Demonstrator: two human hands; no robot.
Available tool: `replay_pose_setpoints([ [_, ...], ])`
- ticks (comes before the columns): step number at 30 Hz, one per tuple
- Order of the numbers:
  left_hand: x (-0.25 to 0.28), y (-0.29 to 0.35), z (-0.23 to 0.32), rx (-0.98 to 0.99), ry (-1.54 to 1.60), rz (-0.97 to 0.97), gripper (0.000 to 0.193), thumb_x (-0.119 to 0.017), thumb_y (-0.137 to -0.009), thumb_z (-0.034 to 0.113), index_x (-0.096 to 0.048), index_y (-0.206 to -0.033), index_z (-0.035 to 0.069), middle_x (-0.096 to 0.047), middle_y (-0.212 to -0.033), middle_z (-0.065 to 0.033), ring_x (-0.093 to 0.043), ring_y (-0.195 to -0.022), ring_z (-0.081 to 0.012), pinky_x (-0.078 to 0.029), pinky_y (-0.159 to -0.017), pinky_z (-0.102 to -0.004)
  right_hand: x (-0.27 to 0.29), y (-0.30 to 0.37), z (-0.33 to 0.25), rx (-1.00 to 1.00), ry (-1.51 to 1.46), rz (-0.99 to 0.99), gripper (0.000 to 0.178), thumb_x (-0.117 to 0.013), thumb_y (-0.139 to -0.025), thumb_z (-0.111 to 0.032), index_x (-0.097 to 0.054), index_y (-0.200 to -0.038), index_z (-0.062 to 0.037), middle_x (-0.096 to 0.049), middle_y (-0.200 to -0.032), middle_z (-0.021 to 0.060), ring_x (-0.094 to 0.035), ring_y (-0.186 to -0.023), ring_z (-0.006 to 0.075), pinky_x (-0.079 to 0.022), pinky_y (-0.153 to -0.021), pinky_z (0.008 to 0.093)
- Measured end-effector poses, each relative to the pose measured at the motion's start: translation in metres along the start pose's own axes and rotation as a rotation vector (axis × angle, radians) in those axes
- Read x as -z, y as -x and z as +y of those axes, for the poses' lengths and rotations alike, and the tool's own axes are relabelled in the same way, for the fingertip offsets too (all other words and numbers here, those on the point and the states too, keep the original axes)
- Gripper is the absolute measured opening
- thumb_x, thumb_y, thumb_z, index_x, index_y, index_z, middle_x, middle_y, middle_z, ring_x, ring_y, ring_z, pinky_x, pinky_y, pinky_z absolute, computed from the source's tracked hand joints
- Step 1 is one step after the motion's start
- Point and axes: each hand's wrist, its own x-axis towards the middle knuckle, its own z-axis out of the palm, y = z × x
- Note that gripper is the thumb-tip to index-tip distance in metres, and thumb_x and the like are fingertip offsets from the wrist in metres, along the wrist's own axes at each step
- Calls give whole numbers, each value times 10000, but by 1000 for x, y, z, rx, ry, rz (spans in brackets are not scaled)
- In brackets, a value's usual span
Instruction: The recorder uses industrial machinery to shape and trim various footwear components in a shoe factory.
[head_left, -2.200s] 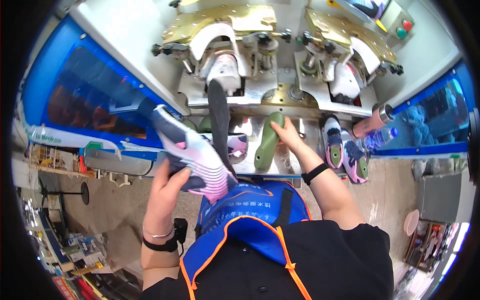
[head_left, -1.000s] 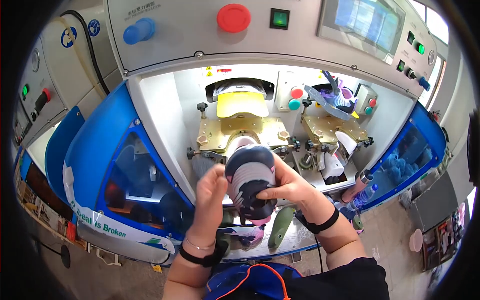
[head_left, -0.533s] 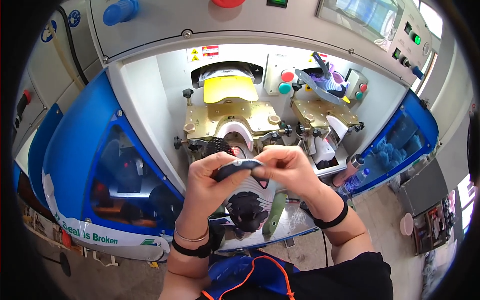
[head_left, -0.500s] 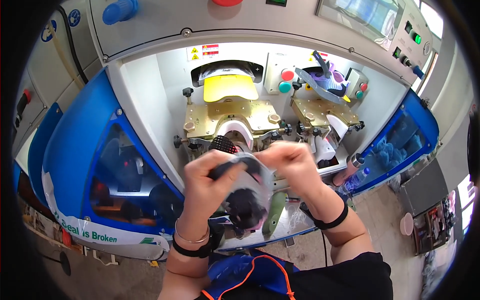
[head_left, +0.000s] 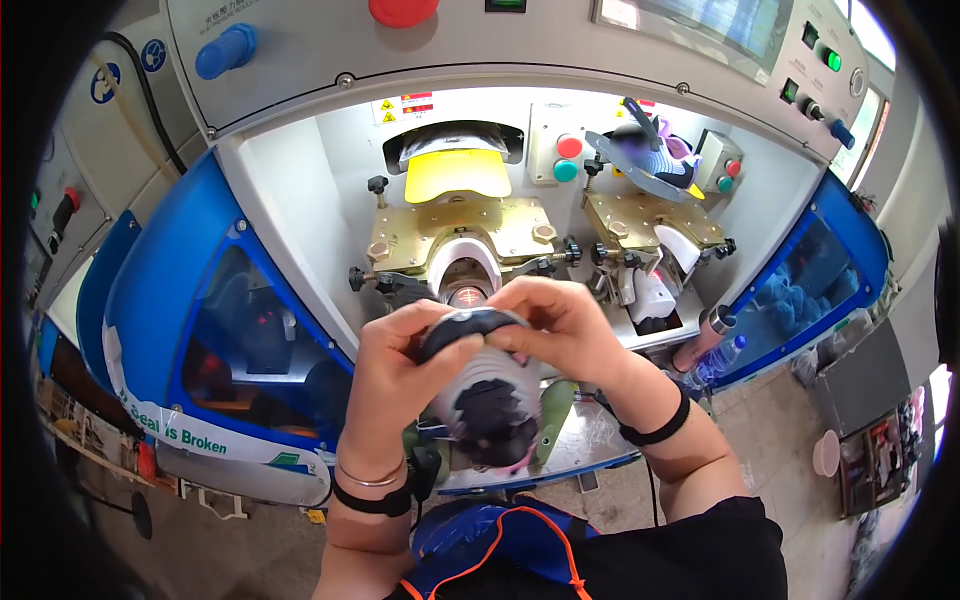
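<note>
Both my hands grip a grey and black shoe upper (head_left: 488, 375) by its upper end, in front of the machine. My left hand (head_left: 398, 365) is closed on its left edge, thumb lying over the dark rim. On the other side my right hand (head_left: 567, 328) pinches the rim, its thumb close to the left one. The upper's lower end hangs toward me, with a black opening and a little pink at its edge. Just beyond the hands is a white curved mould (head_left: 465, 250) under a brass-coloured plate (head_left: 480, 215), with red light marks below it.
A yellow pad (head_left: 457, 176) juts out above the plate. At the right station a purple and grey shoe piece (head_left: 655, 155) rests near a second brass plate (head_left: 650, 215). Red and green buttons (head_left: 567, 158) sit between them. A bottle (head_left: 722, 352) stands right; blue side guards (head_left: 240, 330) flank the opening.
My right hand has come down and inward onto the rim of the upper, beside my left thumb. The upper hangs straighter, and more of the white mould shows beyond it.
</note>
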Motion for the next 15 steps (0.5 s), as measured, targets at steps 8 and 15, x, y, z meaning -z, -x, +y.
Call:
replay_pose_setpoints([
  [8, -24, 4, -14, -649, -786, 292, 136, -710, -822, 9, -707, -958, 24, -622, -661, -81, -573, -525, -138, -431, -484, -294, -15, 11, 6, 306, 345, 381, 151, -690, -838, 52, -660, -970, -15, -605, -763, -23, -494, -621, 17, -372, -541, 180],
  [15, -5, -32, -7, -437, -812, -240, 345, -781, -757, 356, -732, -874, 35, -670, -1036, -120, -585, -1150, -307, -368, -1008, -473, 28, -13, -15, 374, 15, 480, 77, -710, -840, -25, -682, -911, -35, -622, -743, -9, -526, -606, 30, -390, -522, 186],
])
